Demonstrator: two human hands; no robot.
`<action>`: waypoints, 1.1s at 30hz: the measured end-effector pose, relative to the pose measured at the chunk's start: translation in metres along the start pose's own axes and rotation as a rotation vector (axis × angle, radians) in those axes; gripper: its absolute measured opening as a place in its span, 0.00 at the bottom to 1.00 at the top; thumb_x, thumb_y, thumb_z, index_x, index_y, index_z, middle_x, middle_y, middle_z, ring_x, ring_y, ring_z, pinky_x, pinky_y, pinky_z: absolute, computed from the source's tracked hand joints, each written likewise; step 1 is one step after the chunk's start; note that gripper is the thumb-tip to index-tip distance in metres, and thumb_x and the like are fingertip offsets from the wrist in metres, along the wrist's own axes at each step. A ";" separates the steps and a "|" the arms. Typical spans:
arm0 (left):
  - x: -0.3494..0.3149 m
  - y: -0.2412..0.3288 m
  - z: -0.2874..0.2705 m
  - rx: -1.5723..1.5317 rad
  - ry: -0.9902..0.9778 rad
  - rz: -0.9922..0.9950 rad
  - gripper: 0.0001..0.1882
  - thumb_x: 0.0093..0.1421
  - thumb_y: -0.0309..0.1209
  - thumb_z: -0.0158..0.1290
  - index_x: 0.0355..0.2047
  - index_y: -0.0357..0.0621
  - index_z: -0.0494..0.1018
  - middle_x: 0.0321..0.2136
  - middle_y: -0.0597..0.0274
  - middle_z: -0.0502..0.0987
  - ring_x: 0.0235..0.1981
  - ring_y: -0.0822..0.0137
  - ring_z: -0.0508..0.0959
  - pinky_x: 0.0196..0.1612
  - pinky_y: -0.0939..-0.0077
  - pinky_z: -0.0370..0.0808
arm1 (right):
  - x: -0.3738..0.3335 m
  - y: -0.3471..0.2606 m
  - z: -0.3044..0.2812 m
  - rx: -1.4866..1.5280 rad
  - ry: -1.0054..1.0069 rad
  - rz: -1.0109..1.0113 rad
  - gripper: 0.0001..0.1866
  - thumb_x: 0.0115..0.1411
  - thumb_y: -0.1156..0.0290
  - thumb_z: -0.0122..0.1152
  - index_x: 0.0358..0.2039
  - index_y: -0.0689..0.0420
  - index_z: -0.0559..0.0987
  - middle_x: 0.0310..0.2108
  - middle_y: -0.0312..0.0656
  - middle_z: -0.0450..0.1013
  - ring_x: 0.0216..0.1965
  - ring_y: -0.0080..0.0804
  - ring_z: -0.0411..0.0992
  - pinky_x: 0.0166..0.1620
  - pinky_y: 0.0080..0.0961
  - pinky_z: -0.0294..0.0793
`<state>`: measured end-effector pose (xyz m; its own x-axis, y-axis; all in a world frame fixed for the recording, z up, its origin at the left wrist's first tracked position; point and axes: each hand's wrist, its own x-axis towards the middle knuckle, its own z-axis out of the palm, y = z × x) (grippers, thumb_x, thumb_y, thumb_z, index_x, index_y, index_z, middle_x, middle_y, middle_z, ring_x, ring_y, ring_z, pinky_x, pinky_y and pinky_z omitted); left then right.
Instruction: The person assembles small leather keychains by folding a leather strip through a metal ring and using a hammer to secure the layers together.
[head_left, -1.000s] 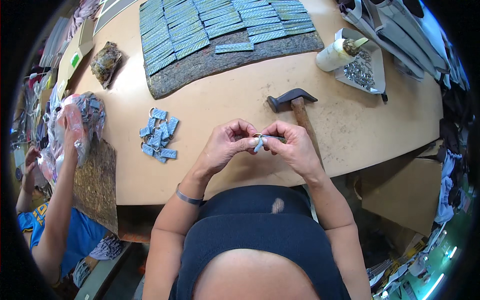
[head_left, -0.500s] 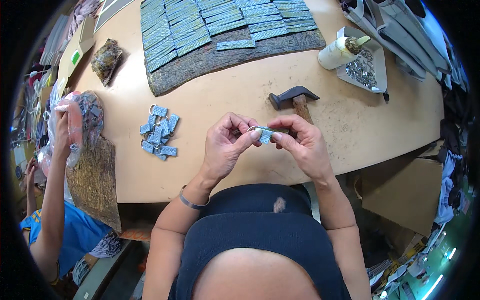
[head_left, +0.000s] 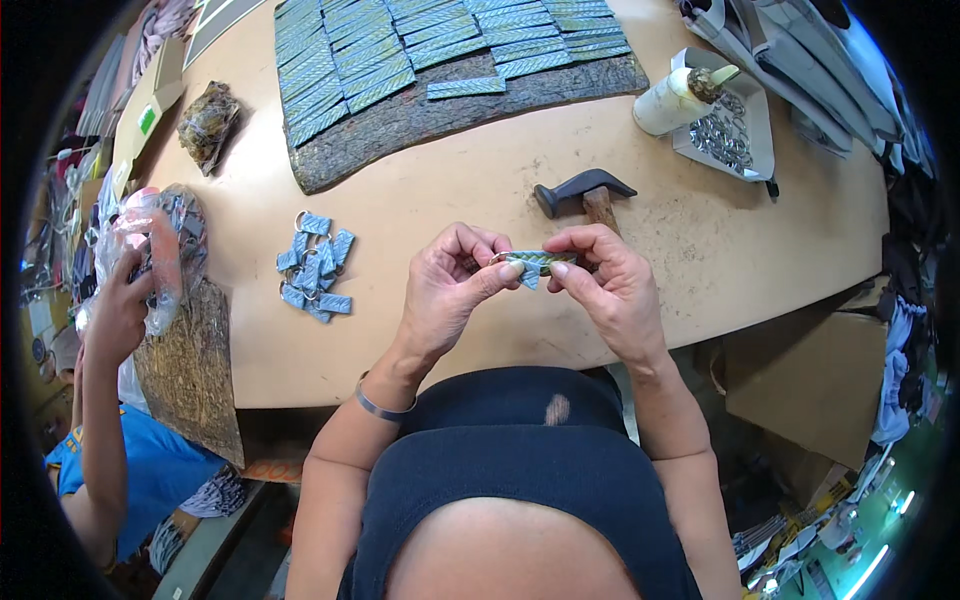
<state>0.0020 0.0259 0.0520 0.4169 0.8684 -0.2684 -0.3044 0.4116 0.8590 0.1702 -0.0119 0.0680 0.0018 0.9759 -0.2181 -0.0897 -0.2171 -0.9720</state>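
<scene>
Work with a strip and ring above a tabletop (head_left: 450, 200). The fingers of the left hand (head_left: 452, 284) are pinched on the ringed end of a patterned strip (head_left: 545, 260), probably to steady its metal ring (head_left: 500, 258); those of the right hand (head_left: 615, 292) are clamped on the other end, apparently to keep it extended. The strip lies between the hands, before the torso, with a short blue flap hanging down. Loose strips (head_left: 370, 58) are set in columns on a dark board (head_left: 400, 148), presumably for easy picking; the hammer (head_left: 590, 188) lies just beyond the right hand, seemingly within reach. Counted: one held strip, one ring on it, one hammer, one white bottle (head_left: 662, 108), one white tray (head_left: 757, 165), five columns and one strip apart from them. The ringed tabs (head_left: 316, 264) at left number roughly a dozen; overlap prevents an exact count.
</scene>
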 end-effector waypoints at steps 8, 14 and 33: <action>0.000 -0.003 -0.001 -0.036 0.006 0.052 0.08 0.49 0.20 0.53 0.23 0.38 0.63 0.27 0.54 0.71 0.26 0.70 0.73 0.31 0.81 0.74 | 0.002 0.001 0.000 0.001 -0.024 0.010 0.08 0.51 0.81 0.49 0.34 0.65 0.71 0.25 0.39 0.71 0.25 0.18 0.69 0.28 0.13 0.68; 0.002 -0.001 0.002 -0.027 0.007 0.062 0.08 0.49 0.19 0.53 0.22 0.38 0.63 0.25 0.56 0.71 0.25 0.71 0.73 0.29 0.81 0.74 | 0.002 -0.002 -0.001 0.006 -0.024 0.025 0.09 0.51 0.81 0.49 0.34 0.65 0.71 0.25 0.38 0.70 0.24 0.18 0.68 0.28 0.12 0.68; -0.001 -0.007 0.013 0.092 0.113 0.196 0.10 0.48 0.18 0.54 0.22 0.39 0.62 0.25 0.57 0.71 0.25 0.74 0.73 0.29 0.84 0.74 | 0.003 0.007 0.010 0.063 0.041 -0.060 0.17 0.46 0.79 0.57 0.38 0.65 0.68 0.30 0.38 0.69 0.33 0.20 0.68 0.36 0.16 0.68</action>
<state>0.0147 0.0190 0.0521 0.2570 0.9569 -0.1354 -0.2883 0.2097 0.9343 0.1596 -0.0101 0.0614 0.0501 0.9851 -0.1645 -0.1503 -0.1554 -0.9763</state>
